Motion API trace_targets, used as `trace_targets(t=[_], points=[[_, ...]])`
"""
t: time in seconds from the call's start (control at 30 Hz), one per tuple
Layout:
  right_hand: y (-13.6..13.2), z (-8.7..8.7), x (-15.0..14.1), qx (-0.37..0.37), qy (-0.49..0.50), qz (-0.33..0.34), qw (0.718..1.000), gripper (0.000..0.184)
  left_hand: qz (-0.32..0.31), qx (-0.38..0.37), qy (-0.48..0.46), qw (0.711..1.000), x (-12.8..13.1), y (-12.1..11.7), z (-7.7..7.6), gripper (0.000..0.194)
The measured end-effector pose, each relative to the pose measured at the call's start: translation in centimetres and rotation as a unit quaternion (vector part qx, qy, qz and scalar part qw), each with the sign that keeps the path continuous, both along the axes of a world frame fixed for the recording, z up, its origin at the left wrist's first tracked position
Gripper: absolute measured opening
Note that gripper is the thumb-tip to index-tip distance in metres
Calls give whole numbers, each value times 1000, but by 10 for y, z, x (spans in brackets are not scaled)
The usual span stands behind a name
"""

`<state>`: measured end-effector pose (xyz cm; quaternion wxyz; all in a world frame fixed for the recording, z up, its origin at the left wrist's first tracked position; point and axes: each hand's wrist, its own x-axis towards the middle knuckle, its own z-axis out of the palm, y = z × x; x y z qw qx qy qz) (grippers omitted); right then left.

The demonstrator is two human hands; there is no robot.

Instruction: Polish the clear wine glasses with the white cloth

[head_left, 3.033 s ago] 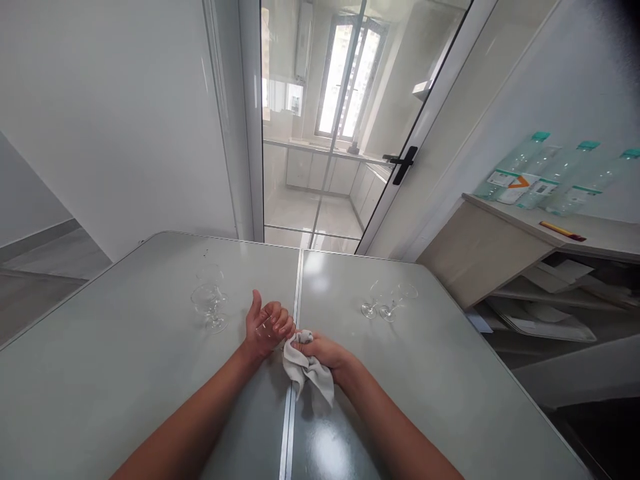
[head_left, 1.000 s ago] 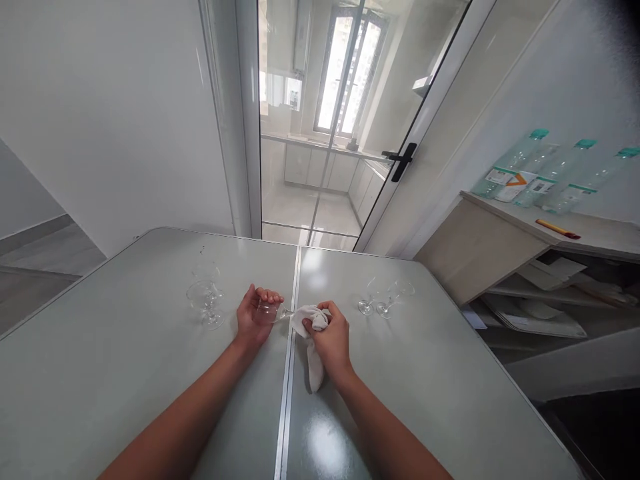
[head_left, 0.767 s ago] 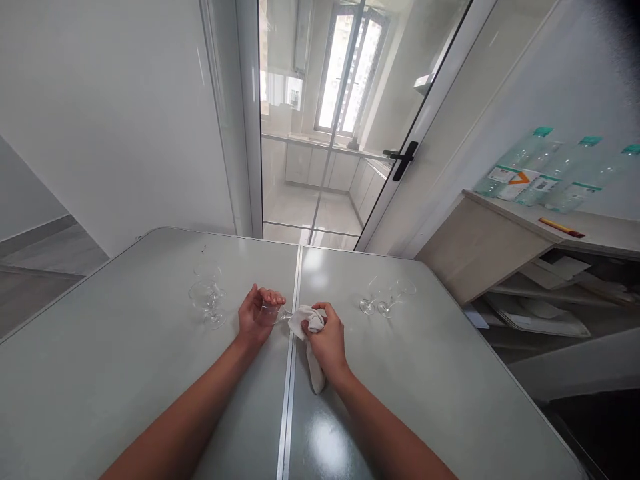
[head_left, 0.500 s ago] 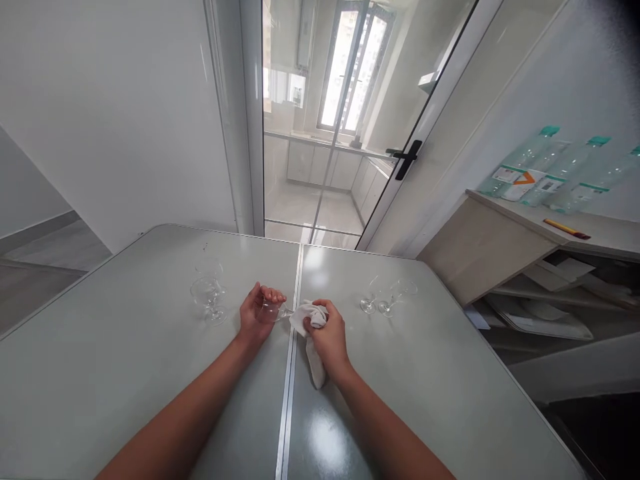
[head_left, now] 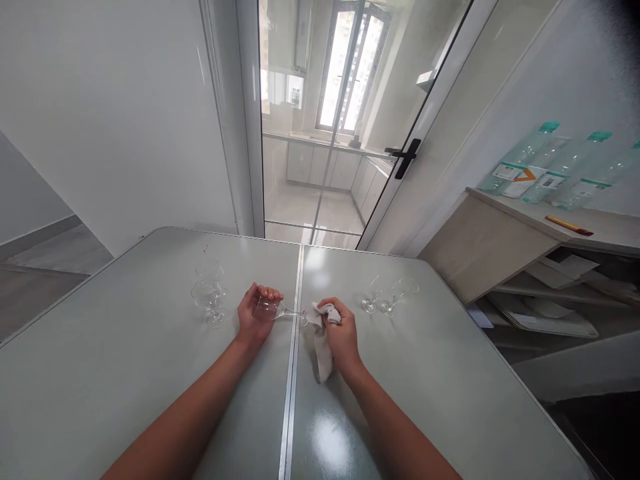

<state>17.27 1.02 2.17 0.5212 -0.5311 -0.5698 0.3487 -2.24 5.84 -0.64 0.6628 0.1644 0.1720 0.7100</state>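
My left hand (head_left: 255, 316) is wrapped round the bowl of a clear wine glass (head_left: 287, 311), which lies sideways with its stem and foot pointing right. A whitish cloth (head_left: 323, 340) is bunched in my right hand (head_left: 343, 333), and its loose end hangs down over the table. The cloth is close to the foot of the glass; whether they touch I cannot tell. Left of my left hand stand clear stemmed glasses (head_left: 213, 300), overlapping in view. Two more stemmed glasses (head_left: 387, 307) are upright to the right of my right hand.
A pale grey-green table (head_left: 200, 400) with a metal strip (head_left: 288, 407) down its middle lies under my hands. On the right, plastic bottles (head_left: 537, 167) and a yellow-and-red stick-like item (head_left: 569, 225) rest on a wooden shelf unit (head_left: 530, 233). A glazed door (head_left: 340, 153) stands beyond the table.
My right hand has drawn the cloth a little to the right, so the stem and foot of the wine glass now show. My left hand keeps its hold on the bowl.
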Motion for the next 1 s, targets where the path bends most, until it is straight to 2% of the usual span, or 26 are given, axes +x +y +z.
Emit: trace_targets(t=[0.07,0.13,0.23,0.3,0.37,0.43,0.5,0.6,0.73,0.87,0.93,1.0], points=[[-2,8,3,75,-12,12,997,21,-6,2,8,1000,1,0,-1,36],[-4,12,5,133,-24,79,988,21,-8,4,17,1000,2,0,-2,36],[-6,13,4,157,-69,161,972,20,-7,5,31,999,3,0,-1,35],[-8,12,2,137,-132,165,968,16,-13,6,43,999,4,-1,1,35],[-9,10,-2,97,-203,134,965,9,-26,12,58,998,5,-3,3,36],[-10,7,-7,65,-276,88,955,16,-42,22,69,996,6,-5,5,38],[-10,2,-11,42,-358,56,931,25,-63,35,76,994,7,-7,7,41],[-11,-3,-17,14,-458,54,887,17,-98,56,85,990,7,-9,9,44],[-14,-1,-22,15,-503,81,860,15,-139,88,94,982,8,-13,10,50],[-14,4,-18,6,-495,82,865,18,-125,73,54,988,10,-14,14,51],[-10,7,-9,15,-459,63,886,25,-114,42,26,992,11,-13,17,48],[-5,13,5,57,-391,24,918,27,-116,23,14,993,12,-11,20,45]])
